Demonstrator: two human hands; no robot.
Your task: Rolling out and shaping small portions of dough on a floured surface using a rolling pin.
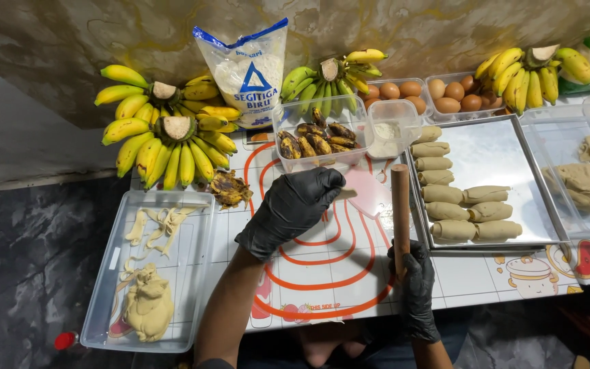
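Both my hands wear black gloves. My right hand [414, 287] grips the lower end of a brown wooden rolling pin [400, 205], which stands nearly upright at the edge of the metal tray [507, 150]. My left hand [295, 205] hovers over a clear baking mat with red rings [322, 263], pinching a thin pale piece of dough [347, 194] at its fingertips. Just beyond it stands a clear tub of dark cooked banana pieces [315, 140]. Several rolled dough parcels [459, 205] lie in rows on the metal tray.
Banana bunches [169, 133] line the wall with a flour bag [247, 68] and tubs of brown eggs [455, 92]. A small tub of flour [390, 126] sits by the tray. A clear tray at left [199, 273] holds dough scraps; another at right [558, 140] holds dough lumps.
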